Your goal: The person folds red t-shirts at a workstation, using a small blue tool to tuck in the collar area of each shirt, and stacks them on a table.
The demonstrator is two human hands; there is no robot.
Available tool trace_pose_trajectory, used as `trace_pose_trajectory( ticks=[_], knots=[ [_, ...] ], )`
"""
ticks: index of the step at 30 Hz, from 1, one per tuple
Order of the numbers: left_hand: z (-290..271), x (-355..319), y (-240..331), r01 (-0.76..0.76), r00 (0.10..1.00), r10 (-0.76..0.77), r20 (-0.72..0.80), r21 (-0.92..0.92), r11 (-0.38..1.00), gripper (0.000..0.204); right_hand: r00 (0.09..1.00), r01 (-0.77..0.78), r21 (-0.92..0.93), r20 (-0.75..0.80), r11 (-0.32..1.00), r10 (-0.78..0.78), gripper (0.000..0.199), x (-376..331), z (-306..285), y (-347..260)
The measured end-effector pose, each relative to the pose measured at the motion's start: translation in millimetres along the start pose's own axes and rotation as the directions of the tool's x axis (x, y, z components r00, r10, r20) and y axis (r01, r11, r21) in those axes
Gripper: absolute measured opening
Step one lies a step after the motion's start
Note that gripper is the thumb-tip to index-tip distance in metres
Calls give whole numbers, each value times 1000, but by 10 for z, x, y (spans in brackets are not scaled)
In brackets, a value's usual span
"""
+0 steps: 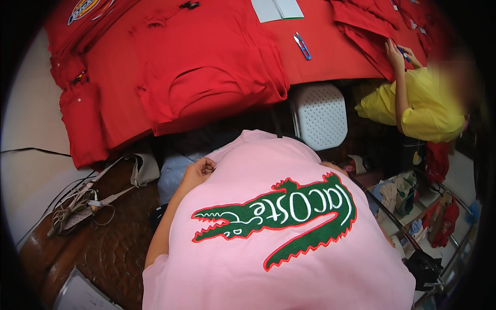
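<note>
The wearer's left hand [203, 166], fingers curled, is beside their pink shirt [279, 160]; the right hand [335, 166] is mostly hidden, so whether either grips cloth cannot be told. Ahead, red shirts [217, 57] lie piled on the table [330, 64], untouched by these hands; that work seems left.
</note>
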State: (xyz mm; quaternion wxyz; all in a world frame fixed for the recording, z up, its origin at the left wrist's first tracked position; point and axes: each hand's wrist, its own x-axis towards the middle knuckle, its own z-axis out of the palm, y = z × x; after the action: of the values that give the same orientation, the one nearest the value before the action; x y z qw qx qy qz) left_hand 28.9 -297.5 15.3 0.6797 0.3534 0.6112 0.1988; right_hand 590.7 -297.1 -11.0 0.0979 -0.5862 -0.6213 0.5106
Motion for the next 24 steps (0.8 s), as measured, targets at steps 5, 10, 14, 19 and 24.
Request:
trace_pose_trajectory(
  ticks=[5, 10, 14, 19, 24],
  knots=[
    [266, -197, 232, -22, 980, 40, -196, 95, 995, 21, 977, -22, 0, -212, 1000, 22, 52, 31, 55, -393],
    [456, -147, 337, 11, 931, 112, -347, 334, 943, 21, 991, 85, -93, -98, 992, -94, 50, 862, -36, -1432],
    [481, -289, 611, 151, 893, 174, -416, 639, 754, 25, 976, 91, 57, 195, 994, -101, 51, 1048, -181, -1585],
    [67, -724, -288, 375, 927, -326, -186, 491, 787, 30, 870, -362, 715, 490, 598, -59, 52, 1197, -546, -1293],
    [-140, -782, -217, 284, 952, -302, 42, 246, 927, 33, 855, -481, 292, 365, 827, 368, 37, 1250, 42, -744]
  ],
)
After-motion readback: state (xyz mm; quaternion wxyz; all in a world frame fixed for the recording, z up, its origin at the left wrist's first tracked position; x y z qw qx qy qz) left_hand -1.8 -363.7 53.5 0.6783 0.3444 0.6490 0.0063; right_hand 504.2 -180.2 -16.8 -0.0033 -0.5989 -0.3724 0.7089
